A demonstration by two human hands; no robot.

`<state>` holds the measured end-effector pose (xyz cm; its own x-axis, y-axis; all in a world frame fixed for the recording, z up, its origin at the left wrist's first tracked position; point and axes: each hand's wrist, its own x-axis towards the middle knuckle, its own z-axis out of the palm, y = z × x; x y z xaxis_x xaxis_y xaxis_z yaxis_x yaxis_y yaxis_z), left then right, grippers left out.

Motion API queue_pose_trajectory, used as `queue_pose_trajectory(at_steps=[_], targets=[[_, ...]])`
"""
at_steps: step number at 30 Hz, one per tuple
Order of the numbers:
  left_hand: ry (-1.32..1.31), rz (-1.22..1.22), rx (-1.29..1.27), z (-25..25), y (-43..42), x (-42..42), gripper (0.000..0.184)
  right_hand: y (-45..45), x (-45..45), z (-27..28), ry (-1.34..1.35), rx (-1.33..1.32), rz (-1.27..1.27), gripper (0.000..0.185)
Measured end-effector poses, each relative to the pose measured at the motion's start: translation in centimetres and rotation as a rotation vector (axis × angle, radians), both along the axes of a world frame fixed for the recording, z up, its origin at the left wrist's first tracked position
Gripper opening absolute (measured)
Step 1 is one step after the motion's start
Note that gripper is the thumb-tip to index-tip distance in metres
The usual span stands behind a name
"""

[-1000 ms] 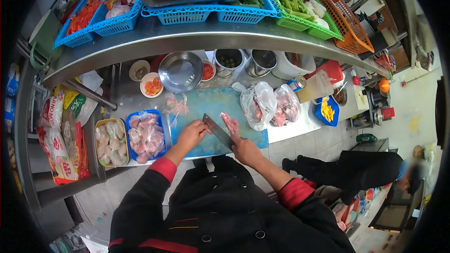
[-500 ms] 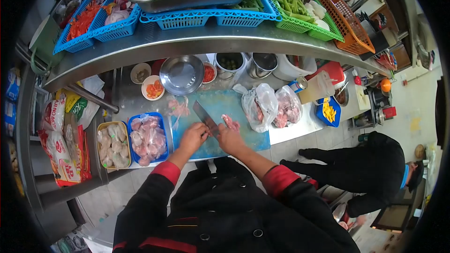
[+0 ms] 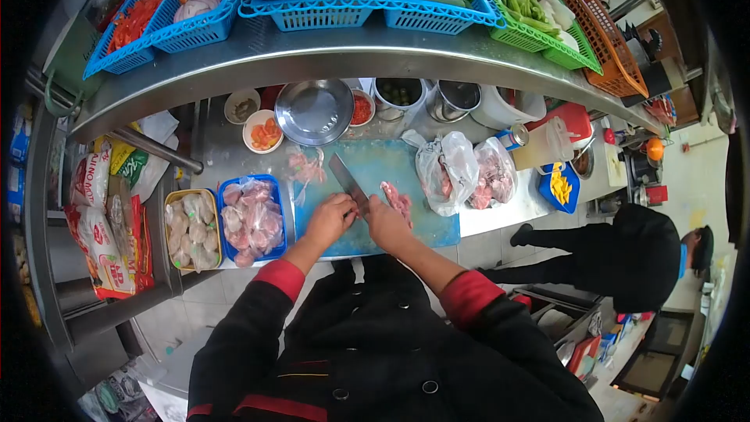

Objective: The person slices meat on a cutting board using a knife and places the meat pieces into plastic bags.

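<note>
My right hand is closed round the handle of a cleaver, whose broad blade points up and left over the blue cutting board. Against the near end of the blade, my left hand has its fingers curled together; whatever they pinch is hidden. A cut piece of raw meat lies just right of the cleaver. Pale skin-like scraps rest at the board's upper left corner. Bagged meat sits on the board's right edge, with a second bag of meat beside it.
To the left stand a blue tray of bagged meat and a yellow-rimmed tray. Behind the board are a metal bowl and metal pots. A steel shelf with vegetable baskets overhangs the counter. A co-worker stands at right.
The view has shifted slightly, so the counter's things appear further right. Both hands stay together at the cleaver. The co-worker, bent over before, now stands straighter with the arm drawn in.
</note>
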<state>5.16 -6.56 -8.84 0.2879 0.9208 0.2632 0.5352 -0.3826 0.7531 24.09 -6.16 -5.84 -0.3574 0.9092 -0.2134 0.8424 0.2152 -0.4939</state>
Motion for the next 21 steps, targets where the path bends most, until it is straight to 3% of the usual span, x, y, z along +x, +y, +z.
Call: queue_pose_trajectory(at_steps=[4, 7, 9, 12, 15, 20, 21], targets=[[0.021, 0.004, -0.024, 0.3, 0.0, 0.4, 0.013, -0.9, 1.4, 1.5, -0.091, 0.165, 0.066, 0.032], [0.000, 0.046, -0.055, -0.1, -0.3, 0.5, 0.013, -4.1, 4.8, 1.9, -0.017, 0.203, 0.117, 0.017], [-0.016, 0.056, -0.058, -0.1, -0.6, 0.3, 0.013, -5.6, 5.0, 6.5, -0.056, -0.192, 0.014, 0.019], [-0.014, 0.023, -0.095, -0.2, -0.4, 0.3, 0.012, -5.1, 3.9, 5.1, -0.110, -0.192, 0.010, 0.022], [-0.011, 0.017, -0.008, -0.5, -0.1, 0.5, 0.011, -2.3, -0.3, 0.0, 0.005, -0.033, -0.067, 0.025], [0.094, -0.026, -0.056, 0.9, -0.3, 0.2, 0.013, 1.1, 0.0, -0.5, 0.040, -0.006, 0.000, 0.032], [0.091, -0.014, -0.046, 1.0, -0.2, 0.0, 0.013, 0.9, 0.9, -0.7, -0.004, 0.317, 0.036, 0.032]])
